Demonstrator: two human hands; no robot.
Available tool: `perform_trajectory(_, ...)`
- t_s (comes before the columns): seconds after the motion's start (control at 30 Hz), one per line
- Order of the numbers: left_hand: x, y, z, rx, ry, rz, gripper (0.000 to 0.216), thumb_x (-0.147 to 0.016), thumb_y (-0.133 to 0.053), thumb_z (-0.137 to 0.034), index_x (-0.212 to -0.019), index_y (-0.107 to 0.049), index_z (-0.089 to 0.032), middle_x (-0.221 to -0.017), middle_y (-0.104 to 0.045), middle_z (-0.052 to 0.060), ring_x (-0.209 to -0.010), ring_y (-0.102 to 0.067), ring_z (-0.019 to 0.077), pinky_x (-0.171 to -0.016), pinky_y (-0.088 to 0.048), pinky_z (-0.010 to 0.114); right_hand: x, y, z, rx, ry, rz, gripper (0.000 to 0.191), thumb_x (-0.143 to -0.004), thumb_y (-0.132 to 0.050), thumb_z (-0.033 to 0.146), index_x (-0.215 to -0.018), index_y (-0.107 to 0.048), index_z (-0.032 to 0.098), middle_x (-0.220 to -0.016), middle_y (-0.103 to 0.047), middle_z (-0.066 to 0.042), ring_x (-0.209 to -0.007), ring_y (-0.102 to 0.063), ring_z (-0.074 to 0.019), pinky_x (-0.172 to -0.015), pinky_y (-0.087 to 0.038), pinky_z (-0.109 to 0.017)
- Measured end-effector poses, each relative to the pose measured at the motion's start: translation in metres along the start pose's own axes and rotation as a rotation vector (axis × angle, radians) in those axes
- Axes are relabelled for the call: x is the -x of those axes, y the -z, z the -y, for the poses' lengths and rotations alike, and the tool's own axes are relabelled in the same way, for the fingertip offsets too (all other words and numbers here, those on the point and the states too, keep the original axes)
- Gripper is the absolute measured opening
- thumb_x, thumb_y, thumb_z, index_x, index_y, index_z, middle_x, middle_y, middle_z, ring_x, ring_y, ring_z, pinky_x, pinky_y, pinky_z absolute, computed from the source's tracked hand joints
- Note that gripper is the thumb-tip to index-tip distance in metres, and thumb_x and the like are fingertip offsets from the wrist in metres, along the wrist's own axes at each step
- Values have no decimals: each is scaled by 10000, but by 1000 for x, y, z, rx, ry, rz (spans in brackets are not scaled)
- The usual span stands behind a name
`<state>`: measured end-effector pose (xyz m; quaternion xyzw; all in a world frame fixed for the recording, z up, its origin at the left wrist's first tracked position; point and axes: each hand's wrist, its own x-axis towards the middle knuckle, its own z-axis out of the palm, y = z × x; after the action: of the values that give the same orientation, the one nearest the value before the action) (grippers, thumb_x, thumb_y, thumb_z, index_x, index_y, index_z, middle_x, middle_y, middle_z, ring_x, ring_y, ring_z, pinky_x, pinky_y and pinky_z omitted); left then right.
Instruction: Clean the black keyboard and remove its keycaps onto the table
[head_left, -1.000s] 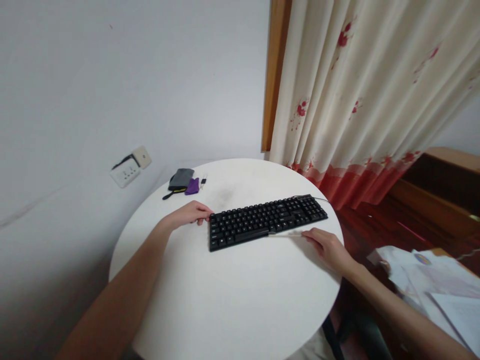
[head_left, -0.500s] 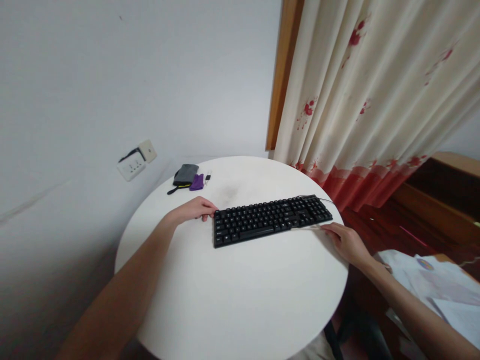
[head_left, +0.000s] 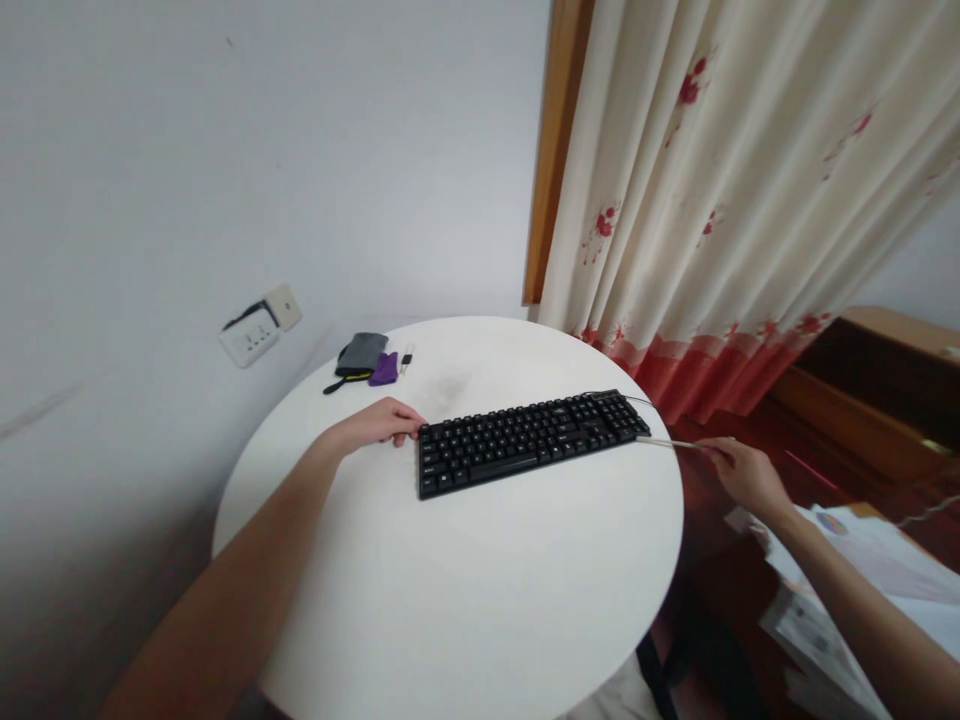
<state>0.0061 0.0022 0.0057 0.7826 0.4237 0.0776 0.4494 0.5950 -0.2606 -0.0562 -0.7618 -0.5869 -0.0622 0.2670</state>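
Observation:
A black keyboard [head_left: 532, 438] lies on the white round table [head_left: 465, 590], its long side slightly slanted. My left hand [head_left: 379, 424] is closed at the keyboard's upper left corner, thumb and fingers pinching that edge. Off the table's right side, my right hand [head_left: 742, 472] is closed around one end of a thin pale stick [head_left: 667, 442]. The stick's far tip reaches the keyboard's right end, near its lower corner; whether it touches the keys I cannot tell.
At the table's back left lie a grey cloth [head_left: 362, 354], a purple cloth [head_left: 384, 369] and a small black-and-clear item [head_left: 406, 357]. The keyboard's cable [head_left: 636, 399] runs off its back right. Beyond are a wall socket [head_left: 251, 337], a curtain [head_left: 652, 220] and papers [head_left: 877, 550] at right.
My right hand has moved right, past the table edge, drawing the stick from below the keyboard's front edge to its right end. My left hand stays at the keyboard's corner. The view has shifted slightly.

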Motion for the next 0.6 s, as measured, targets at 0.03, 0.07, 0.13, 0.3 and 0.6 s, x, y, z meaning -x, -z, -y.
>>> perform_trajectory(0.03,1,0,-1,-1,-3,0,343,-720,-615,-377,-916,-771,-143,-791,-712,63,-575,-519,116,-499,-330,214,1,1,-5,12,-24,-12,337,-891,-467,390,-978,-742,217,-976,-754,-74,-828,-697,-248,-748,-518,-341)
perform_trajectory(0.07,1,0,-1,-5,-4,-1,345,-723,-615,-381,-917,-770,-142,-789,-711,63,-575,-518,115,-494,-322,213,1,2,-10,24,-41,-27,340,-887,-467,391,-976,-742,213,-966,-755,-77,-816,-697,-251,-740,-516,-342)
perform_trajectory(0.13,2,-1,-3,-8,0,-3,349,-724,-620,-392,-911,-769,-139,-775,-706,61,-572,-516,115,-484,-305,210,4,5,-18,43,-64,-75,343,-878,-466,380,-973,-741,198,-954,-755,-90,-813,-697,-259,-743,-513,-348)
perform_trajectory(0.3,3,0,-3,-1,0,-6,367,-720,-629,-416,-908,-765,-132,-767,-701,62,-571,-515,113,-474,-286,206,12,6,-22,41,-120,-192,370,-858,-479,404,-975,-734,163,-909,-751,-121,-771,-693,-268,-737,-507,-354)
perform_trajectory(0.6,1,0,0,-12,-6,0,363,-723,-623,-409,-914,-767,-136,-787,-705,67,-581,-527,119,-482,-297,212,22,-2,38,-249,-182,-19,466,-871,-444,435,-1056,-708,99,-766,-715,-104,-637,-639,-211,-574,-472,-288)
